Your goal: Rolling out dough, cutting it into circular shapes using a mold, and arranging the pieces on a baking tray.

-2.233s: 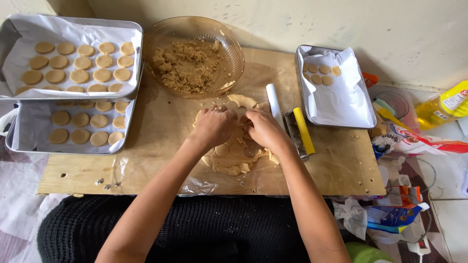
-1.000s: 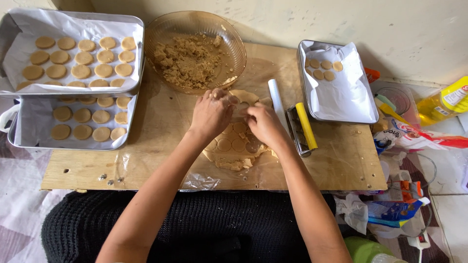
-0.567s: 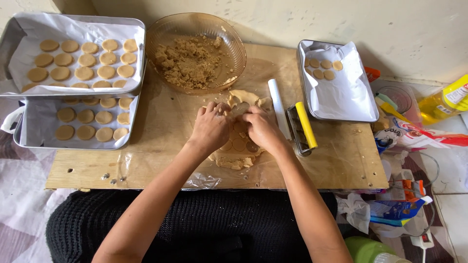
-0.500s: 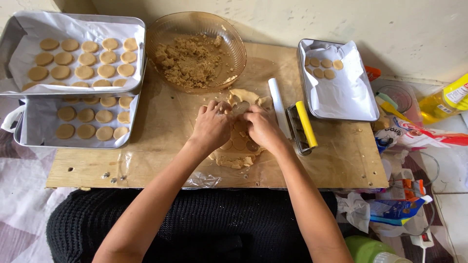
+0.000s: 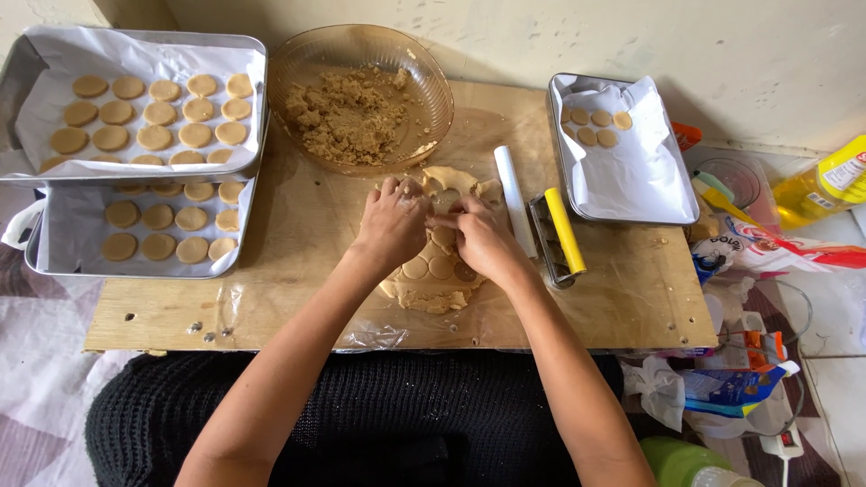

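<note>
The rolled-out cookie dough sheet (image 5: 431, 271) lies near the middle of the wooden board (image 5: 298, 298), closer to its near edge, on a clear plastic film (image 5: 370, 335) that probably keeps it from sticking. Round discs are already cut into it, so both hands work right over it.

The left hand (image 5: 393, 225) lies palm down on the far part of the sheet, fingers curled and bunched as if pressing something small into the dough; whether it holds a cutter cannot be told. The right hand (image 5: 483, 242) meets it from the right, fingertips narrowed and pinched at the same spot. Both forearms reach in from the near edge and converge in a V.

Just to the right of the dough lie a white rolling pin (image 5: 514, 200) and a yellow-handled pastry cutter (image 5: 559, 236), within easy reach. At the far edge, a glass bowl (image 5: 424, 72) holds crumbly dough. At the far right corner, a small lined tray (image 5: 649, 180) carries a few discs. Off the left edge, two stacked trays, the upper tray (image 5: 54, 45) and lower tray (image 5: 63, 261), hold rows of cut rounds.
</note>
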